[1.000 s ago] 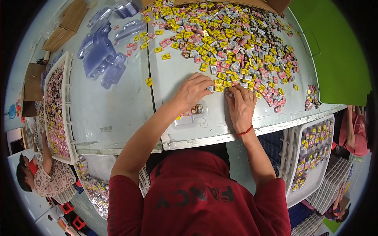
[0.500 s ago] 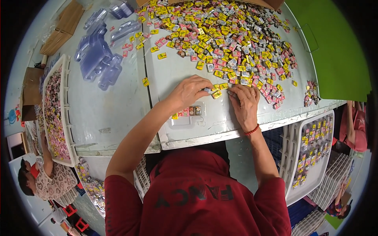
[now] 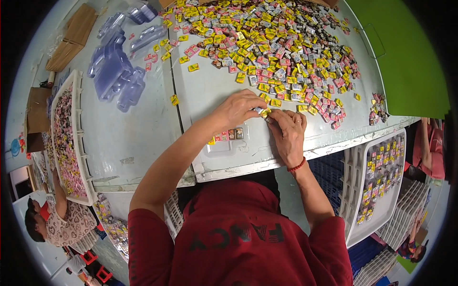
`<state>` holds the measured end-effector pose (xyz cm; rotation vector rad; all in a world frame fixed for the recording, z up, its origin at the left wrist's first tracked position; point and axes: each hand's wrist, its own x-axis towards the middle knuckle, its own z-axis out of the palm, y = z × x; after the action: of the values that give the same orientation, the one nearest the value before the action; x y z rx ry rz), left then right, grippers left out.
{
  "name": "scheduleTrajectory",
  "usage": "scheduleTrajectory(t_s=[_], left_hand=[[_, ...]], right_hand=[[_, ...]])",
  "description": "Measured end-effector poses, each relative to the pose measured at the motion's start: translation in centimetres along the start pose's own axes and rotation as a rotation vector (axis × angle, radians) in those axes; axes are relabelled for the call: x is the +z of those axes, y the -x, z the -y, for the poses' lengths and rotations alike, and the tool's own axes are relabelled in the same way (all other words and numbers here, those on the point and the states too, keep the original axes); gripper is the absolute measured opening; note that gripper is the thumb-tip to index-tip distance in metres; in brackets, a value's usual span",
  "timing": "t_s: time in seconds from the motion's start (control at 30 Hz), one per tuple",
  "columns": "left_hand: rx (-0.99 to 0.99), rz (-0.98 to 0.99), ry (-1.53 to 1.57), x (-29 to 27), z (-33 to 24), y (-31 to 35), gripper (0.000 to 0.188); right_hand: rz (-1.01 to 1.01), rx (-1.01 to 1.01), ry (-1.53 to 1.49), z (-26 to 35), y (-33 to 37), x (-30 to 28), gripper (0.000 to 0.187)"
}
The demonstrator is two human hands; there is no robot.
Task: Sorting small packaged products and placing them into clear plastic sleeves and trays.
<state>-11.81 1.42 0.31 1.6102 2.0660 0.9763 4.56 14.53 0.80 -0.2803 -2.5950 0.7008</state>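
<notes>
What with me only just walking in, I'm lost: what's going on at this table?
A red-shirted person has the left hand and right hand close together over the table, holding a few small blocks between them. Nearer in, a clear tray lies partly filled with similar blocks. Beyond the hands spreads a large heap of them, with clear plastic shells at the left.

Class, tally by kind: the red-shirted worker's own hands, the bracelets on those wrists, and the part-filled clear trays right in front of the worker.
Left hand and right hand: 2
Red bracelet: 1
Clear tray: 1
Total: 4
</notes>
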Motion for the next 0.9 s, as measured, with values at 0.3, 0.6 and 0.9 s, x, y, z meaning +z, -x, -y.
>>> scheduleTrajectory(t_s=[0.3, 0.6, 0.9], left_hand=[[0.093, 0.019, 0.023, 0.6, -0.4, -0.2, 0.038], [0.071, -0.001, 0.0, 0.0, 0.4, 1.0, 0.032], [0.073, -0.121, -0.052, -0.1, -0.6, 1.3, 0.036]], right_hand=[[0.021, -0.02, -0.041, -0.8, -0.2, 0.0, 0.027], [-0.001, -0.031, 0.005, -0.4, -0.3, 0.1, 0.026], [-0.022, -0.049, 0.007, -0.5, -0.1, 0.0, 0.026]])
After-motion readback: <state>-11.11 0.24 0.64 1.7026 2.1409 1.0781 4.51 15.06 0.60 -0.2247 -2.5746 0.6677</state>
